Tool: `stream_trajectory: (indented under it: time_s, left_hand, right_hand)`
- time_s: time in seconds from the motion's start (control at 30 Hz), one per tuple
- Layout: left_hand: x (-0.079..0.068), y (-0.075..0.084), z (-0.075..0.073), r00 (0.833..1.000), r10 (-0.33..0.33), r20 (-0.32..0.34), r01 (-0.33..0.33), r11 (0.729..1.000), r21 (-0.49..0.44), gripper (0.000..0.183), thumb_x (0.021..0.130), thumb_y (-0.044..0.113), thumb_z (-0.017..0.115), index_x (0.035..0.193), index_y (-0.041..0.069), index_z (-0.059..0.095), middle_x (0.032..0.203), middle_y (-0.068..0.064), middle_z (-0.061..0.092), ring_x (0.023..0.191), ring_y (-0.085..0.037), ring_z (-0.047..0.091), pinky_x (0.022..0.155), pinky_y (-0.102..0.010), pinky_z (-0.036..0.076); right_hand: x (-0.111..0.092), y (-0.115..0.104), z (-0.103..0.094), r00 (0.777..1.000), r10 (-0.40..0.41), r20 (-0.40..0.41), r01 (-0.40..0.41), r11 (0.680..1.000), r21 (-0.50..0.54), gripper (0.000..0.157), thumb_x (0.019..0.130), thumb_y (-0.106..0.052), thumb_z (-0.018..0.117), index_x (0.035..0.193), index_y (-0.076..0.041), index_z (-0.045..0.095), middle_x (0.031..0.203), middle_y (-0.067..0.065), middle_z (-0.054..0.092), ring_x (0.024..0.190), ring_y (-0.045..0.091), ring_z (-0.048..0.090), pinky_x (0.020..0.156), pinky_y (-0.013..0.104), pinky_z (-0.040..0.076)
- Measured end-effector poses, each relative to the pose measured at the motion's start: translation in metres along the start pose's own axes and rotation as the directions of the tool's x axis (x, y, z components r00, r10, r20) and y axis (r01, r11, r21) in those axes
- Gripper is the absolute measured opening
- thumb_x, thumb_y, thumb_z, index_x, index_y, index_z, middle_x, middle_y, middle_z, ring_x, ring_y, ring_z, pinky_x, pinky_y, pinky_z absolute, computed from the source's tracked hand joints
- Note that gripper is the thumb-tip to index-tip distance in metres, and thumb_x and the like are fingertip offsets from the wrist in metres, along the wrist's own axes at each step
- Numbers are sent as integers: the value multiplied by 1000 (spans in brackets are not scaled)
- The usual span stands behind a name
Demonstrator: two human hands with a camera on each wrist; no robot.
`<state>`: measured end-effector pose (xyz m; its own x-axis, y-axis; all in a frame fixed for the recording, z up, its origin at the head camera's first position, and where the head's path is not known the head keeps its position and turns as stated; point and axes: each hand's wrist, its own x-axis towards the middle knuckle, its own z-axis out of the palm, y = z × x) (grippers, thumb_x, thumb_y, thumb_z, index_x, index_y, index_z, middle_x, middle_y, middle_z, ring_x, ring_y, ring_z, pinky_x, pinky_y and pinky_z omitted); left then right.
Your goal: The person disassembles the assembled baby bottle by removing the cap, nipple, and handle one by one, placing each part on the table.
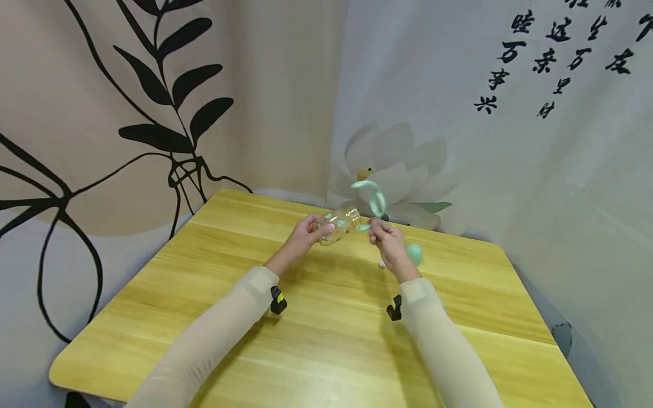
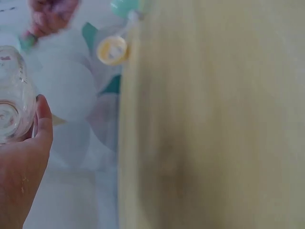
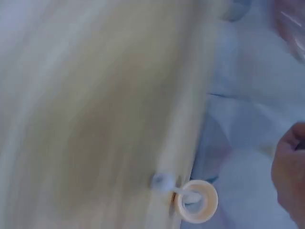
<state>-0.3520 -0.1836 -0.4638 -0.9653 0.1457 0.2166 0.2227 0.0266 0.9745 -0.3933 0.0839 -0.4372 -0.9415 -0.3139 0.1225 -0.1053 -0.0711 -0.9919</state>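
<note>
My left hand [image 1: 308, 231] grips a clear bottle [image 1: 336, 226] with small teal prints. The bottle [image 2: 10, 95] is tilted, its open mouth toward the right hand. My right hand [image 1: 388, 241] pinches a mint-green looped piece [image 1: 376, 201], like a cup's pair of handles; one end of it comes out by the bottle's mouth. Close by the right hand [image 3: 289, 176] on the table, an orange ring-shaped lid [image 3: 209, 202] has a white straw through it, ending in a small pale ball [image 3: 163, 182]. In the head view the right hand hides most of this lid.
A mint-green rounded piece [image 1: 415, 254] sits behind the right wrist on the wooden table [image 1: 326, 340]. Beyond the table's far edge hangs a printed cloth [image 1: 285, 102]. Each sleeve cuff carries a small black camera [image 1: 278, 301].
</note>
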Motion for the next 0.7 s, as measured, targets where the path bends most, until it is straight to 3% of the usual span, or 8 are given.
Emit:
stream_trajectory:
  time_s: [0.1,0.17,0.37,0.5,0.6,0.7]
  left_hand:
    - [-5,-7,-9,1000,-17,-19,17,1000,3,33,107,30,65,128,7,57,97,-4,56,88,-17,51,87,-47,45]
    - [-9,-11,-16,999,-24,-32,24,999,-22,33,107,29,65,130,6,56,107,-10,63,94,-17,57,94,-50,47]
    - [-13,-15,-24,1000,-8,-22,6,998,-66,36,108,27,63,134,4,54,127,-29,62,111,-33,62,102,-54,49]
    - [-12,-14,-24,1000,-1,-8,0,997,-72,37,107,29,64,133,4,54,126,-24,65,116,-37,63,101,-45,52]
    - [-12,-14,-24,1000,-2,-18,1,998,-66,38,106,31,65,133,6,55,119,-16,67,111,-29,63,98,-42,52]
    - [-12,-15,-24,1000,2,-26,-4,997,-76,38,106,30,65,133,6,55,113,-11,67,103,-22,63,97,-44,52]
  right_hand:
    - [2,-5,-14,997,6,-82,0,997,73,37,111,-21,56,131,9,60,86,-1,64,72,5,55,69,18,49]
    - [3,-7,-22,996,6,-93,-3,999,35,38,111,-22,56,131,9,60,85,0,65,72,5,55,68,18,49]
    - [3,-3,-32,996,41,-75,-43,999,-22,46,110,-26,58,136,12,58,89,0,67,75,5,56,71,18,51]
    - [4,5,-31,994,45,-97,-52,996,-73,43,111,-23,57,133,13,60,88,1,66,74,5,54,69,18,49]
    - [5,11,-30,993,34,-114,-54,984,-171,41,111,-23,57,130,13,64,86,2,67,74,5,56,68,17,49]
    - [6,11,-24,991,27,-128,-66,950,-306,39,111,-22,58,126,12,68,86,7,69,73,8,57,69,19,51]
